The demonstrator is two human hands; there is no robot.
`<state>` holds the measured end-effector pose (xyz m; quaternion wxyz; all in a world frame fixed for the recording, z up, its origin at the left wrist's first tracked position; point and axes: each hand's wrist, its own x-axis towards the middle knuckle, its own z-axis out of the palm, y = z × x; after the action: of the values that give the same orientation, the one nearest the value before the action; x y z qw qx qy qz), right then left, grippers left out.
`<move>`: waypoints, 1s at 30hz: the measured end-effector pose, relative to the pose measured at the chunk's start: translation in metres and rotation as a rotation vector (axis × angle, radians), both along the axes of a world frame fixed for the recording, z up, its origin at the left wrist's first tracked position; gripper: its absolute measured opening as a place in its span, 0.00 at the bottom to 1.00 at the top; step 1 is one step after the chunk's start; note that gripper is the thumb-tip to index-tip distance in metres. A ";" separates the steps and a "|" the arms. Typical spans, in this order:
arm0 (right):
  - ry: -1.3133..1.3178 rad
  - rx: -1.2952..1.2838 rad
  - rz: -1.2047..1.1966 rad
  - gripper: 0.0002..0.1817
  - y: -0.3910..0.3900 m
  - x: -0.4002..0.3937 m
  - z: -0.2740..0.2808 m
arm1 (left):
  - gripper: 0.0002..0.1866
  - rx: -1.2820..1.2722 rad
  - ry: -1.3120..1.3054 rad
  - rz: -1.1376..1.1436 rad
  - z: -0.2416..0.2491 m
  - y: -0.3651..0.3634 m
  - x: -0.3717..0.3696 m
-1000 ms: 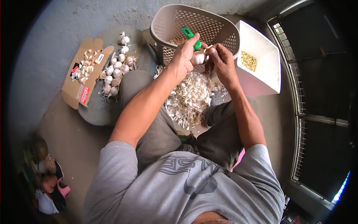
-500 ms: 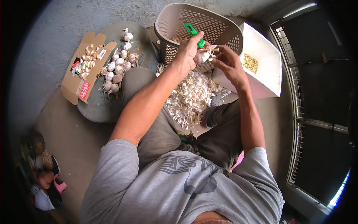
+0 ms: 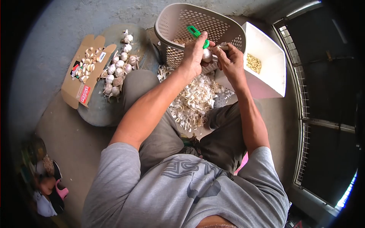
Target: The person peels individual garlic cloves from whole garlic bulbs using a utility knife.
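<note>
My left hand (image 3: 194,54) is closed, gripping a garlic bulb (image 3: 207,56) at its fingertips and a green plastic tool (image 3: 194,31) whose kind I cannot make out. The tool sticks up past the thumb. Pinched in the fingers of my right hand (image 3: 232,65) is the dry garlic stem (image 3: 222,47) beside the bulb; whether it is still joined to the bulb is hard to see. Both hands are over the near rim of a beige perforated basket (image 3: 164,26), which has some cloves inside. A heap of garlic skins (image 3: 194,100) lies beneath, between my legs.
Left of my knee, a round grey surface (image 3: 95,114) bears whole garlic bulbs (image 3: 119,72) and an opened cardboard box (image 3: 70,89) with unpeeled cloves (image 3: 88,66). On the right stands a white foam box (image 3: 275,72) with peeled cloves (image 3: 253,64). A dark meshed door (image 3: 323,91) runs alongside.
My right hand has come up and slightly left, pinching the garlic stem. The bulb has turned in my left hand, its smooth round side now showing. The green tool stays in place.
</note>
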<state>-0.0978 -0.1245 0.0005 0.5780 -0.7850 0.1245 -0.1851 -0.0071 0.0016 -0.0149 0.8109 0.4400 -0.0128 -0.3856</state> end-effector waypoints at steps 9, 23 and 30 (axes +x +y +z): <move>-0.035 0.611 0.140 0.09 -0.018 -0.015 0.015 | 0.21 -0.083 -0.121 -0.142 0.015 0.001 -0.005; 0.235 0.115 0.058 0.15 -0.011 0.000 -0.005 | 0.31 -0.041 -0.014 -0.144 0.012 0.016 0.002; 0.259 -0.034 0.040 0.13 -0.033 -0.010 -0.004 | 0.29 -0.080 -0.031 -0.144 0.018 0.019 0.009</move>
<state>-0.1074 -0.1579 -0.0033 0.5474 -0.8142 0.1792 -0.0727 0.0019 0.0207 0.0033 0.7978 0.4112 -0.0724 -0.4350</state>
